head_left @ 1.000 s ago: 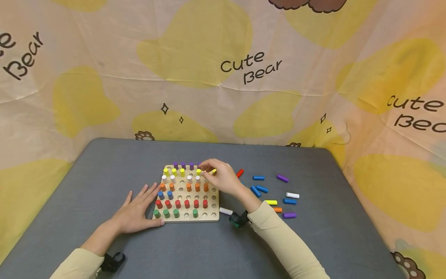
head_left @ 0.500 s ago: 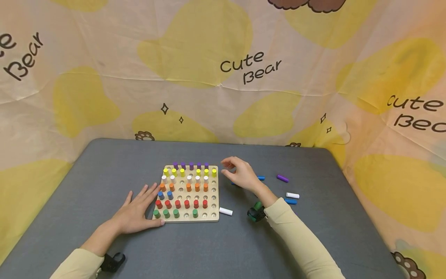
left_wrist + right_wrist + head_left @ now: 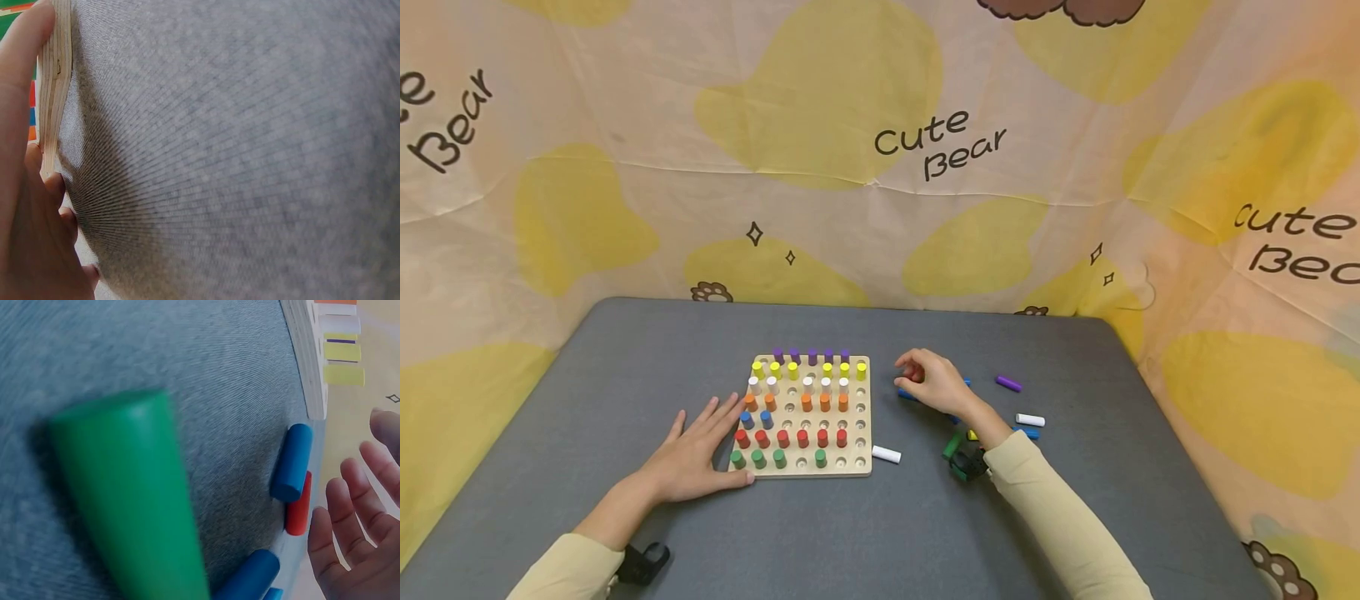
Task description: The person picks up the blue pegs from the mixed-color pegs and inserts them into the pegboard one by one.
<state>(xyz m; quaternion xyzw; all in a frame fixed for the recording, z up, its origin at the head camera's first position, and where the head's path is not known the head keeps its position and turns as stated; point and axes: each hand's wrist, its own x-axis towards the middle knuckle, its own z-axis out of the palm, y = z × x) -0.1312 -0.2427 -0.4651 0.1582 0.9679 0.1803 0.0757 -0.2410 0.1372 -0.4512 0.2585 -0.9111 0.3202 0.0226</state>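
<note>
A wooden pegboard [image 3: 850, 477] carries rows of purple, yellow, white, orange, blue, red and green pegs. At its left edge my left hand [image 3: 688, 462] lies with fingers spread, its thumb on the near left corner. The left wrist view shows that thumb [image 3: 28, 37] against the board's layered side. My right hand [image 3: 936, 382] hovers right of the board, over loose pegs, fingers loosely bent and holding nothing. Close by its fingertips is a blue peg [image 3: 907, 394]. In the right wrist view, a red peg [image 3: 299, 509] lies behind that blue peg, and a green peg [image 3: 131, 500] fills the foreground.
A white peg [image 3: 886, 454] lies beside the board's right side. Farther right are a purple peg [image 3: 1008, 383], another white peg [image 3: 1030, 420] and a blue one [image 3: 1026, 432]. My right arm covers part of the loose pegs. A printed cloth [image 3: 820, 108] hangs behind the grey table [image 3: 655, 350].
My right hand has moved right, from over the board's far rows to above the loose pegs, uncovering purple, yellow and white pegs in the board. The left hand has stayed put.
</note>
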